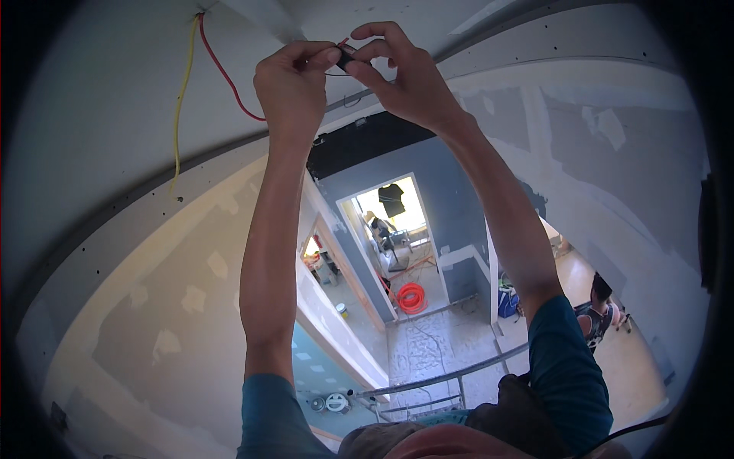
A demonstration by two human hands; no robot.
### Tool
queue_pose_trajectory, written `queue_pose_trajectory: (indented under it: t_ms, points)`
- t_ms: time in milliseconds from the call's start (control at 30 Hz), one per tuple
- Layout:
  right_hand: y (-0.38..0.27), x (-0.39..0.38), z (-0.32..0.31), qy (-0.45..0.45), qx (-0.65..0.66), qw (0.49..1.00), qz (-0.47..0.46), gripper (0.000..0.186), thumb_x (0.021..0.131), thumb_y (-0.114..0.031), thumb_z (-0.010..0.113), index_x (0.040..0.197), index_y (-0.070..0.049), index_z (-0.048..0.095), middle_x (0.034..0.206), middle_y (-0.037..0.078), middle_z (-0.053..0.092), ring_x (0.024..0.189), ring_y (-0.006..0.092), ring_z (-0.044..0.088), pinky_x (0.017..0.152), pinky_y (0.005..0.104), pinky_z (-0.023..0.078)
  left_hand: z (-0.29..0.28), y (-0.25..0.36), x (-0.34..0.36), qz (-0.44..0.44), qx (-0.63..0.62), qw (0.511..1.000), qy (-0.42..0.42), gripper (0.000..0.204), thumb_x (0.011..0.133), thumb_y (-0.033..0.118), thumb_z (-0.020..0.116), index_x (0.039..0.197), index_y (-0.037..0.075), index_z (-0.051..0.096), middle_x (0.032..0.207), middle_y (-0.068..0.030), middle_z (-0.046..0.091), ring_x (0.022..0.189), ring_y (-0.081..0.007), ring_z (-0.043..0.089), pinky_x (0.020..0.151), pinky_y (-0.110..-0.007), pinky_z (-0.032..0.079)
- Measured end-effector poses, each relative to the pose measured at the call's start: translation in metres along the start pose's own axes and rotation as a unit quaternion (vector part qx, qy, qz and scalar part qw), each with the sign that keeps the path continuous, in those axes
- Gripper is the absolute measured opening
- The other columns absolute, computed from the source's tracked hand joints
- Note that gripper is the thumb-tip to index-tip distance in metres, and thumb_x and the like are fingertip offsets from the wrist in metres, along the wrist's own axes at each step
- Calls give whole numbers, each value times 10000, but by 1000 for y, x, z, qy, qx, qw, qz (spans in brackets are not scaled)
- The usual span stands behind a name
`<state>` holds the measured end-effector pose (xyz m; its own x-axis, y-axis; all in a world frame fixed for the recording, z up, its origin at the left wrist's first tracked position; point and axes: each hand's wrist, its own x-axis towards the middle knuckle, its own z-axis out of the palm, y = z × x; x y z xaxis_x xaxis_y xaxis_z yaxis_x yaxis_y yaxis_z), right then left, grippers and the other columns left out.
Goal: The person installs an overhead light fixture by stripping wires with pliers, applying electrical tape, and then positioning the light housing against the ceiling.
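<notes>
Overhead at the ceiling, my left hand and my right hand meet at a small black item with a short red piece sticking up beside it. My left thumb and fingers pinch its left end. My right thumb and a finger grip its right side, with the index finger raised. A thin dark wire runs just beneath. To the left, a red wire and a yellow wire hang from a hole in the white ceiling.
Below me are a curved metal rail, a doorway with a person and a hanging black shirt, an orange hose coil, a blue bag and patched walls. A dark, unclear shape is at the right.
</notes>
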<state>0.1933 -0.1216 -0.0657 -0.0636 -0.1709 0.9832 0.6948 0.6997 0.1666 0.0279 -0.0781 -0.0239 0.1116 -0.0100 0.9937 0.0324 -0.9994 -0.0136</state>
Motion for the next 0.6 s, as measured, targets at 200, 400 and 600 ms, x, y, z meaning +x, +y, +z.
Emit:
queue_pose_trajectory:
  t_ms: [200,400,600]
  points:
    - [13,13,7,-6,19,1000,8,322,927,-282,772,1194,-110,714,799,56,763,716,154,715,647,319,511,12,-13,1,40,47,998,33,112,959,102,731,998,5,769,813,-57,733,723,-126,591,697,-309,491]
    - [26,26,3,-31,-5,999,-29,210,930,-245,749,1111,-141,771,808,49,766,696,141,700,657,297,515,11,-13,3,99,88,991,8,149,981,147,719,1028,9,753,840,-64,741,755,-116,611,723,-288,500]
    - [2,21,2,-48,9,998,25,229,936,-264,723,1114,-129,771,842,73,778,716,159,720,680,316,538,-3,-12,9,23,59,997,-45,209,981,195,730,1018,-10,748,847,-45,732,757,-121,599,746,-301,490]
